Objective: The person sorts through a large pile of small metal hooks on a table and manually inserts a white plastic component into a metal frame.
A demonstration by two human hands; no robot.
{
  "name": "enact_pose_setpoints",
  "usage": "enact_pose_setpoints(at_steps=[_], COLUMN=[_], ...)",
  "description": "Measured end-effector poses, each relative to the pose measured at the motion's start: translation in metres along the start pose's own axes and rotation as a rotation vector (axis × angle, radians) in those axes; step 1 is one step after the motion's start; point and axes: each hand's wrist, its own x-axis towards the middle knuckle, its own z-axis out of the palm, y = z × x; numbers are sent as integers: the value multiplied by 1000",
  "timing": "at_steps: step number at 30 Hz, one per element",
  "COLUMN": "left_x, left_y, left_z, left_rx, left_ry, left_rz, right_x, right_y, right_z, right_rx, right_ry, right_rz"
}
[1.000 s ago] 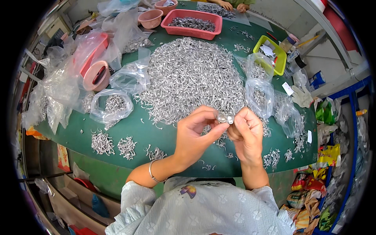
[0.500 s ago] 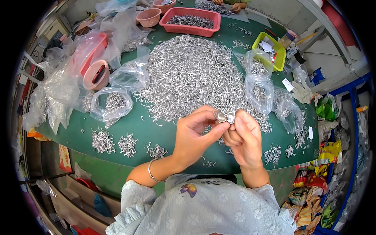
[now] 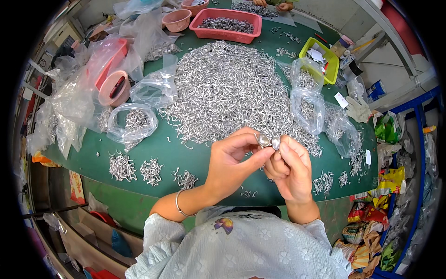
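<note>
My left hand (image 3: 231,162) pinches a shiny silver metal piece (image 3: 264,140) with a rounded, domed face between thumb and forefinger. Close beside it, a second silver metal piece (image 3: 276,142), oval and polished, sits between the thumb and fingers of my right hand (image 3: 293,171). The two pieces are side by side; whether they touch I cannot tell. Both hands are above the near edge of a large heap of small curved silver metal parts (image 3: 227,88). The backs of the held pieces are mostly hidden by my fingers.
Small piles of curved parts (image 3: 121,167) lie along the near table edge (image 3: 218,201). Plastic bags of parts (image 3: 132,122) flank the heap. Farther back stand a pink tray (image 3: 225,35) and a yellow-green basket (image 3: 331,63). Another person's hands (image 3: 283,6) are at the far edge.
Both hands have shifted slightly to the right and a little nearer to me, with the two metal pieces between them. The right piece appears turned a little.
</note>
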Motion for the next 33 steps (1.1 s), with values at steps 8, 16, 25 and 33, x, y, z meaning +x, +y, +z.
enact_pose_setpoints(at_steps=[8,16,25,33], left_x=[0,3,2,3], left_y=[5,18,18,19], left_z=[-3,2,0,-3], left_rx=[295,514,498,485], left_ry=[-42,-62,-83,-113], left_rz=[113,216,224,185], right_x=[-6,-11,-14,-16], right_y=[3,11,15,18], right_z=[1,-2,-2,-3], right_rx=[55,31,-43,-108], right_ry=[0,-9,13,25], right_rz=[2,-63,-123,-178])
